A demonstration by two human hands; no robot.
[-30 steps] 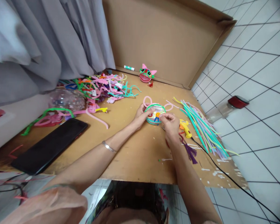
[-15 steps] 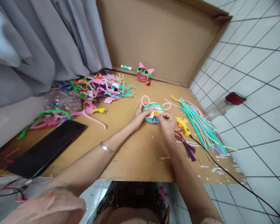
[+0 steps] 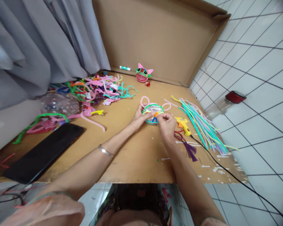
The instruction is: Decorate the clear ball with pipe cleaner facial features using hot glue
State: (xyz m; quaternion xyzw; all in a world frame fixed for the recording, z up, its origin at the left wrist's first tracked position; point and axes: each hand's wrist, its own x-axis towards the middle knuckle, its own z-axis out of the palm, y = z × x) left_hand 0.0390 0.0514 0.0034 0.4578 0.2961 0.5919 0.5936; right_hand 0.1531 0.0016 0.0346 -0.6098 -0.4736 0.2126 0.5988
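A round craft piece [image 3: 153,108] with a green pipe-cleaner rim and two pink loops like ears is held over the middle of the table. My left hand [image 3: 139,118] grips its left side, the thumb lying across its face. At its right edge, my right hand [image 3: 167,123] is closed in a pinch beside an orange and blue bit [image 3: 155,118] on the face; whatever sits between those fingertips is too small to make out. Just right of that hand lie a yellow glue gun [image 3: 184,125] and a purple tassel [image 3: 190,150].
Pipe cleaners [image 3: 202,125] lie in a bundle on the right, near a red-lidded jar [image 3: 228,102]. A tangled heap of pipe cleaners [image 3: 96,89] and a black phone [image 3: 44,152] are at left. Against the cardboard [image 3: 151,37] stand a decorated pink-eared head [image 3: 142,73] and a glue stick [image 3: 124,68].
The view has shifted slightly. My right fingers have come in closer to the orange and blue bit, and my left thumb reaches further over the face.
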